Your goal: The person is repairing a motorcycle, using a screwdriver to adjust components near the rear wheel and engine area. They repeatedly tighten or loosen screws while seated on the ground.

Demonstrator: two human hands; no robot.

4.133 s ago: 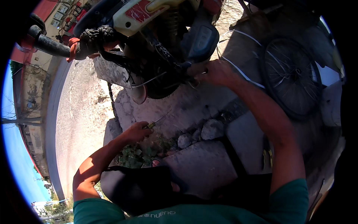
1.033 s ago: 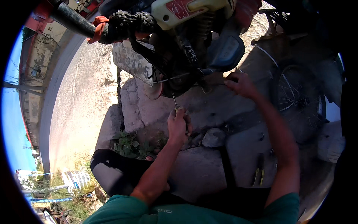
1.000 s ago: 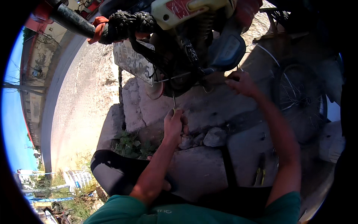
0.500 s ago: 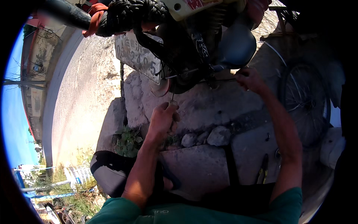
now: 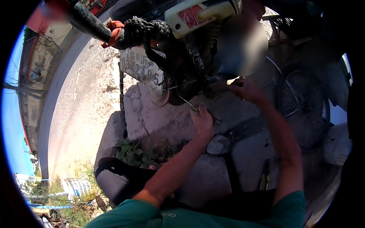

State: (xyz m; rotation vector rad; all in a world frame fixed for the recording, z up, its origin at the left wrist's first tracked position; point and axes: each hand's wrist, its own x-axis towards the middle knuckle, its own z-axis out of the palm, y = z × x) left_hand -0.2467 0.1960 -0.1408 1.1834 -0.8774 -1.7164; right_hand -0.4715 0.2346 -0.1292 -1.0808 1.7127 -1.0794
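A vehicle with a cream and red body panel (image 5: pixel 189 19) and a white licence plate (image 5: pixel 141 68) stands in front of me, its dark underside toward my hands. In my left hand (image 5: pixel 202 122) is a tool like a screwdriver (image 5: pixel 186 100), with a thin metal shaft and a yellowish handle end. Its shaft slants up and left toward a round reddish part (image 5: pixel 159 98) and the dark parts beside it. My right hand (image 5: pixel 246 90) is closed in a pinch to the right of the underside. What its fingers hold is too dark to make out.
Pliers (image 5: pixel 265 176) with black and yellow handles lie on the paving at lower right. A spoked wheel (image 5: pixel 304 102) stands at the right, above a pale container (image 5: pixel 337 146). A stone (image 5: pixel 218 145) and weeds (image 5: pixel 131 150) are below my hands. A handlebar (image 5: pixel 89 22) with an orange strap juts out at upper left.
My left hand has moved right, and the tool has gone from nearly upright to slanted. My right hand has shifted slightly left and down. The whole view has shifted a little.
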